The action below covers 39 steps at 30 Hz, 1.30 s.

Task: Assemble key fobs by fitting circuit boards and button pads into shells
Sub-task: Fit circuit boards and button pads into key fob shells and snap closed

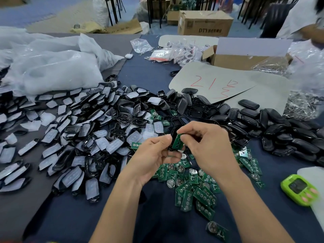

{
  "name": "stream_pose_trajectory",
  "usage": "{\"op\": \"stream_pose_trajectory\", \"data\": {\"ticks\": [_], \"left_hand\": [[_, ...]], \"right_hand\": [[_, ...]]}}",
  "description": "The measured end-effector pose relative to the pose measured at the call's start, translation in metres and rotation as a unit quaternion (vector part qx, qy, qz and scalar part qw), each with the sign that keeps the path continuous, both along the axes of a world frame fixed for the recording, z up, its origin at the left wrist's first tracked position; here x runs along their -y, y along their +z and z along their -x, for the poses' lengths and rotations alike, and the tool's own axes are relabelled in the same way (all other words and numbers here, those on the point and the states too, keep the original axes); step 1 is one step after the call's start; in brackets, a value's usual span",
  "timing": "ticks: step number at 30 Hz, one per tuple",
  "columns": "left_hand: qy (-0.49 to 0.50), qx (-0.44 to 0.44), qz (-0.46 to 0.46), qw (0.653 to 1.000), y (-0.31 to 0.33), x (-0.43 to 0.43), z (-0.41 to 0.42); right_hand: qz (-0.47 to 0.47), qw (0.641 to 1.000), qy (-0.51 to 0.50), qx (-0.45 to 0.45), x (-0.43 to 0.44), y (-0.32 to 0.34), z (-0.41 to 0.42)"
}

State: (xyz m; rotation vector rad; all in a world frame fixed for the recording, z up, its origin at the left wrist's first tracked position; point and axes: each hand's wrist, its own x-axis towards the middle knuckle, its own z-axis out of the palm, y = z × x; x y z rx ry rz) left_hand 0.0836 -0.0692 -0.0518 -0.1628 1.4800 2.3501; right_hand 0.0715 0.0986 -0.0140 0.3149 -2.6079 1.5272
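Green circuit board [177, 142], tilted, pinched by right hand [208, 148] against black shell [174, 131] gripped by left hand [152, 156]; board pile [194, 188] beneath.

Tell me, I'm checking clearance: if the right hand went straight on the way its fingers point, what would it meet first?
Probably the left hand: the right hand, pinching a green circuit board, points left at it; depth is unclear.

Cardboard box [205, 23], beyond the desk's far edge: black print "DTY" on its front face, followed by characters too blurred to read. A square label beside it is illegible.

Grey sheet [233, 78], far right part of the desk: "21" handwritten in red, with further red marks beside it, not legible.
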Motion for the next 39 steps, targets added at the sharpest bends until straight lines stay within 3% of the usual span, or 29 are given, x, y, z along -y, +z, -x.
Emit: {"op": "stream_pose_trajectory", "data": {"ticks": [9, 13, 21, 35, 39], "left_hand": [[0.025, 0.013, 0.068, 0.997, -0.001, -0.007, -0.003], [0.055, 0.038, 0.056, 0.996, -0.002, -0.012, -0.005], [0.080, 0.032, 0.067, 0.994, -0.002, -0.018, -0.006], [0.078, 0.029, 0.069, 0.994, 0.002, -0.019, -0.012], [0.078, 0.026, 0.071, 0.994, 0.004, -0.019, -0.010]], "right_hand": [[0.045, 0.995, -0.094, 0.002, -0.002, -0.016, 0.000], [0.084, 0.992, -0.084, 0.036, -0.005, -0.016, 0.001], [0.043, 0.995, -0.086, 0.017, -0.004, -0.018, -0.001], [0.076, 0.995, -0.062, 0.031, -0.006, -0.016, -0.002], [0.044, 0.996, -0.068, 0.026, -0.004, -0.016, -0.004]]}}
